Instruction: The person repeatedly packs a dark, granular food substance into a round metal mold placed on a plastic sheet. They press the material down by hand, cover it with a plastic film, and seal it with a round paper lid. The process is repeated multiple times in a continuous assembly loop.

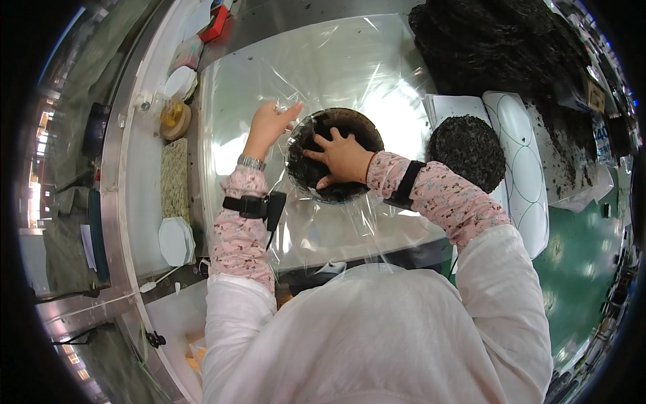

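Note:
My right hand (343,157) is spread, fingers apart, inside a round mould (373,132), pressing on the dark, seaweed-like material (300,161) in it. Clear plastic film (366,214) lies in and around the mould, with folds running out over the pale work board (323,55). At the mould's left rim, my left hand (272,126) has its thumb and fingers at a gathered part of the film and appears to pinch it. A round cake of dark dried material (467,151), like laver seaweed, lies to the right of the mould.
A large dark heap of the same-looking material (494,45) lies at the back right. White sheets with green circles (520,171) stand beside the cake. Along the left edge are stacked white discs (175,241), a speckled stone block (174,179), a yellow-filled jar (171,115) and a red box (215,23).

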Motion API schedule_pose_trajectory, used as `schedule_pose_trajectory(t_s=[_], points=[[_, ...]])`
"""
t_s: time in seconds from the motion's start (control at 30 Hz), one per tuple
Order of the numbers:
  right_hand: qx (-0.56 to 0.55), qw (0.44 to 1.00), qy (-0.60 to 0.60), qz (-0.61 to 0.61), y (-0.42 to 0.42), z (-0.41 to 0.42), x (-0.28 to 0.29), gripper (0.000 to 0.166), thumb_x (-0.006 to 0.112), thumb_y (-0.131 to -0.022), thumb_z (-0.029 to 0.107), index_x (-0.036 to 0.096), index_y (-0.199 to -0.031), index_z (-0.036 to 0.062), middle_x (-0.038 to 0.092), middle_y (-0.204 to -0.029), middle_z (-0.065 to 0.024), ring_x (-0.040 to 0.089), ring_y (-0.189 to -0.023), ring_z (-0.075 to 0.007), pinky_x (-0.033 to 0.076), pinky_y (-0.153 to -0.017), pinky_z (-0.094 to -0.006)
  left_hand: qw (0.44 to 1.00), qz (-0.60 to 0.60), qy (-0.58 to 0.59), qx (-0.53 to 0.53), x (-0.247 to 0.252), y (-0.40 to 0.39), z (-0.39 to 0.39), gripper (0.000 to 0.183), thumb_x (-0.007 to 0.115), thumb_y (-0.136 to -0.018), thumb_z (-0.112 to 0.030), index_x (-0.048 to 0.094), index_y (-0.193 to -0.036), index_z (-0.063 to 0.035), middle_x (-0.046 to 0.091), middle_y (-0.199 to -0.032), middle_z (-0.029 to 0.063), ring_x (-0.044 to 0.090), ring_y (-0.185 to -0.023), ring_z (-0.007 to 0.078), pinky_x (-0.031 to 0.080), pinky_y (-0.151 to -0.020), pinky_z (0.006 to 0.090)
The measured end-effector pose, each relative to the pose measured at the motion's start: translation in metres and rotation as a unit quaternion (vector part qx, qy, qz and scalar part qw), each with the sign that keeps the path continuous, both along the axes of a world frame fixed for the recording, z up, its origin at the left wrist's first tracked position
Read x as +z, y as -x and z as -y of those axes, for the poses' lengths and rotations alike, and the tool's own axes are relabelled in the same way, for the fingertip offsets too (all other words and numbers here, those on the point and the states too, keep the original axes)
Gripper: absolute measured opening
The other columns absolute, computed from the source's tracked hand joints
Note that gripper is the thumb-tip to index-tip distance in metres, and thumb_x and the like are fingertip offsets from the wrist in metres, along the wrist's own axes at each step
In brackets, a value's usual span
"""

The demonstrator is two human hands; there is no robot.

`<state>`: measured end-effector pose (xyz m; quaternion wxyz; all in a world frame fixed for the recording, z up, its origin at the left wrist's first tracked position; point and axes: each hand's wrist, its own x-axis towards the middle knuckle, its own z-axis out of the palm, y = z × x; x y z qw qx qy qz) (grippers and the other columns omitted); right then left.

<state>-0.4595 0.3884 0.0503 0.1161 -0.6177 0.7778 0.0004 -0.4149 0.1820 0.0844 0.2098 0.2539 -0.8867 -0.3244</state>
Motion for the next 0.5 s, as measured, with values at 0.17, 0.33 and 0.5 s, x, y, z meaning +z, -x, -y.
schedule_pose_trajectory(t_s=[0.17,0.33,0.5], points=[[-0.011,1.0,0.007,-0.003,0.006,-0.007,-0.011,0.089,0.07,-0.08,0.071,0.047,-0.155,0.0283,0.042,-0.154,-0.0122,0.044,-0.133,-0.0442,0.051,-0.094,-0.0653,0.904,-0.214,0.32,-0.186,0.016,-0.03,-0.049,0.015,0.067,-0.094,-0.012,0.071,-0.105,-0.0021,0.073,-0.089,0.016,0.07,-0.079,0.0327,0.056,-0.069,0.0422],[-0.013,1.0,0.01,0.01,0.005,-0.001,-0.014,0.092,0.072,-0.077,0.072,0.048,-0.155,0.03,0.04,-0.154,-0.0109,0.04,-0.136,-0.0437,0.049,-0.095,-0.0702,0.983,-0.035,0.176,0.049,0.001,-0.036,0.0,0.063,0.077,-0.09,-0.019,0.049,-0.142,0.0018,0.04,-0.155,0.0273,0.058,-0.125,0.0422,0.055,-0.094,0.0451],[-0.013,0.997,-0.046,0.068,0.015,0.0,-0.003,0.088,0.069,-0.084,0.07,0.044,-0.157,0.0294,0.033,-0.164,-0.015,0.037,-0.141,-0.0525,0.046,-0.101,-0.0694,0.882,-0.114,0.457,-0.033,0.027,-0.019,-0.024,0.072,0.072,-0.094,-0.02,0.038,-0.155,-0.0011,0.038,-0.159,0.0246,0.049,-0.138,0.0413,0.038,-0.117,0.0512]])
